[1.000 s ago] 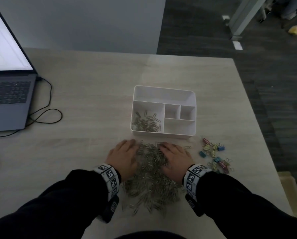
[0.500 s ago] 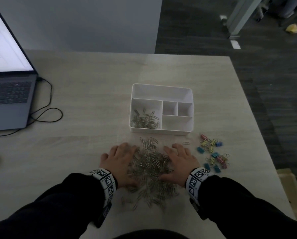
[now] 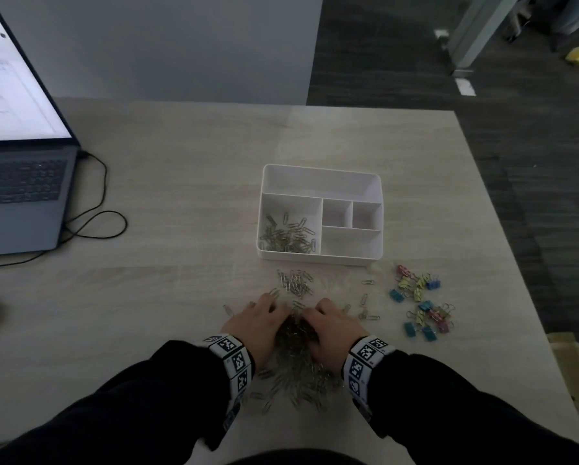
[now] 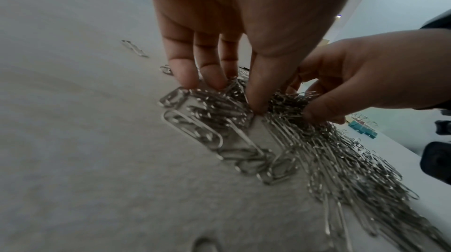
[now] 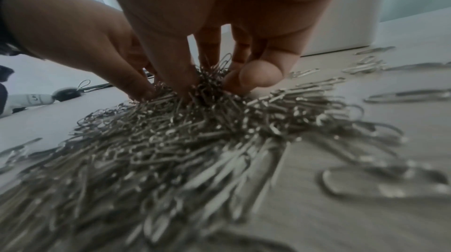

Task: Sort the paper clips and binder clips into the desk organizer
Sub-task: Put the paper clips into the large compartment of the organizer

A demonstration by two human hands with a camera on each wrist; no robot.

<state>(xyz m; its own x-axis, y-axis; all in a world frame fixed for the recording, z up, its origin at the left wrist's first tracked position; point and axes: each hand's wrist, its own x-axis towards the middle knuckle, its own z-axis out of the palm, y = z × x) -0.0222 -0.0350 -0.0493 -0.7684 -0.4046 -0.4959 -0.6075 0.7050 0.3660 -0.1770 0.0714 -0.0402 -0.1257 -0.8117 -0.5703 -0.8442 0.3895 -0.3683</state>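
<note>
A white desk organizer (image 3: 321, 176) stands mid-table, with paper clips (image 3: 290, 234) in its front-left compartment; its other compartments look bare. A big pile of silver paper clips (image 3: 298, 367) lies near the front edge. My left hand (image 3: 258, 325) and right hand (image 3: 333, 327) meet over the pile's far end, fingers curled into it. In the wrist views my left hand (image 4: 231, 90) pinches clips between fingertips and thumb, and my right hand (image 5: 212, 75) grips a bristling clump. Coloured binder clips (image 3: 419, 303) lie to the right, untouched.
A small cluster of paper clips (image 3: 295, 281) and a few strays (image 3: 365, 308) lie between my hands and the organizer. An open laptop (image 3: 19, 182) with a black cable (image 3: 96, 216) is at the left. The table's right edge (image 3: 503, 229) drops to dark floor.
My hands lay flat on either side of the pile. They have drawn together and towards me, fingers curling round a clump, and a small cluster stays behind near the organizer.
</note>
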